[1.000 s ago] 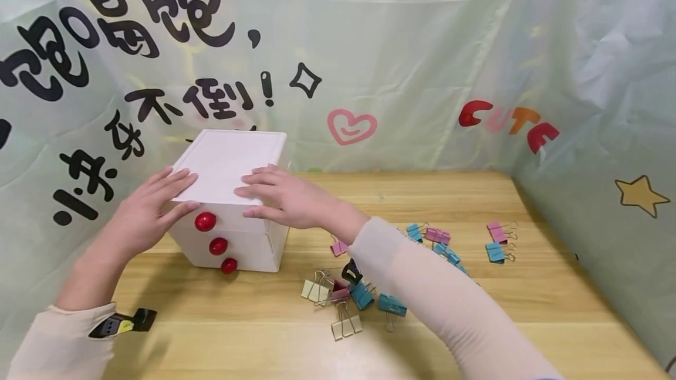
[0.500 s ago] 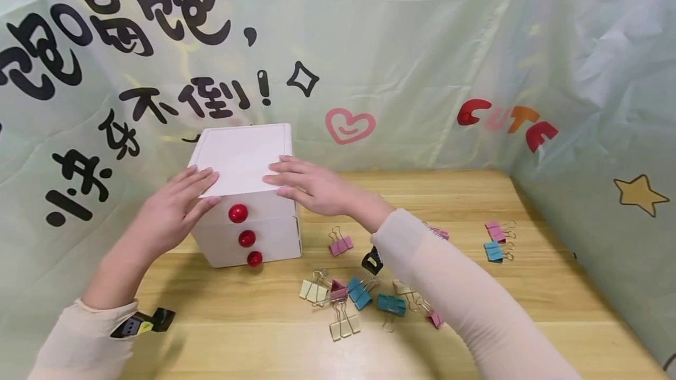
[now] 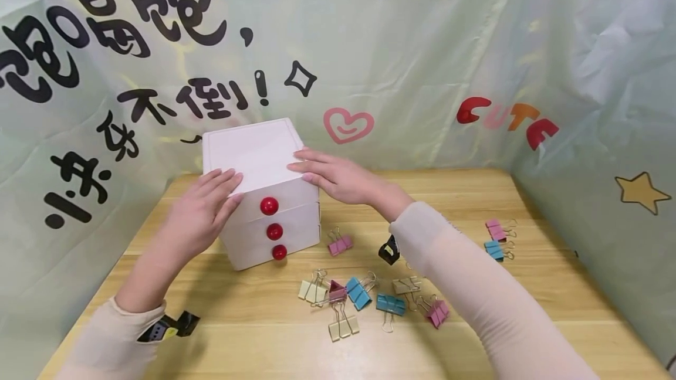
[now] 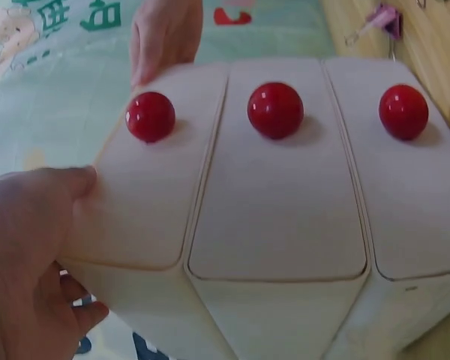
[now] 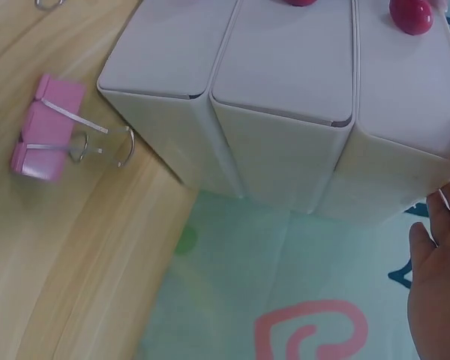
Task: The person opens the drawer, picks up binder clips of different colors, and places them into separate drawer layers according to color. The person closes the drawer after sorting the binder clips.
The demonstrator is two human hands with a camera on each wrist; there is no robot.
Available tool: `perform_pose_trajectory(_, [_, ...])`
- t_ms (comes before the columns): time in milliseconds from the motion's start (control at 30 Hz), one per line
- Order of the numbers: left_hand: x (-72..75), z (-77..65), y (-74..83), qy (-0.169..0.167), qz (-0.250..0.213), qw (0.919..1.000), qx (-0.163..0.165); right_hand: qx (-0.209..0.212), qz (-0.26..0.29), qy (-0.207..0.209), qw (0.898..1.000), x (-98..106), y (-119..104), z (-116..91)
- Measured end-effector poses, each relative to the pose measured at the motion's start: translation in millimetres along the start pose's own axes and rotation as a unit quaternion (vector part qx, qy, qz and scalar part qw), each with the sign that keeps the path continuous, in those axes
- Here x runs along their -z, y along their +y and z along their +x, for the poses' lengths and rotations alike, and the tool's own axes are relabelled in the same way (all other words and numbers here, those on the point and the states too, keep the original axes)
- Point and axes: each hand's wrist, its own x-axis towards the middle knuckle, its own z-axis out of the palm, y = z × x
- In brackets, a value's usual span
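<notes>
A white three-drawer box [image 3: 253, 157] with red knobs [image 3: 269, 206] stands on the wooden table at centre left, turned slightly. My left hand [image 3: 195, 216] lies over its left top edge, fingertips on top and thumb near the front's upper edge. Over the right top edge rests my right hand [image 3: 343, 179], its fingers fairly straight. From the left wrist, the drawer fronts [image 4: 277, 202] show with all three drawers closed. The right wrist view shows the box's right side [image 5: 277, 161], my right hand [image 5: 442, 277] at its upper edge.
A pink binder clip [image 3: 340, 244] lies right of the box. Several cream, blue and pink clips, including a teal one [image 3: 391, 304], are scattered in front. Pink [image 3: 495, 230] and blue [image 3: 494, 250] clips lie farther right. A printed cloth [image 3: 412, 75] hangs behind the table.
The box has slid to the right and turned, both hands moving along with it. More of the binder clips show beside the right sleeve. The pink clip near the box has come into full view.
</notes>
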Motion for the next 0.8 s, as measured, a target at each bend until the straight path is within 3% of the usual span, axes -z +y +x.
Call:
perform_pose_trajectory(300, [-5.9,7.0,19.0,0.003,0.007,1.0,0.003,-0.021,0.017,0.004,1.0,6,11,-11])
perform_pose_trajectory(800, [-21.2,27.3,39.4,0.002,-0.007,0.9998,-0.017,-0.034,-0.007,0.01,0.999,25,21,-44])
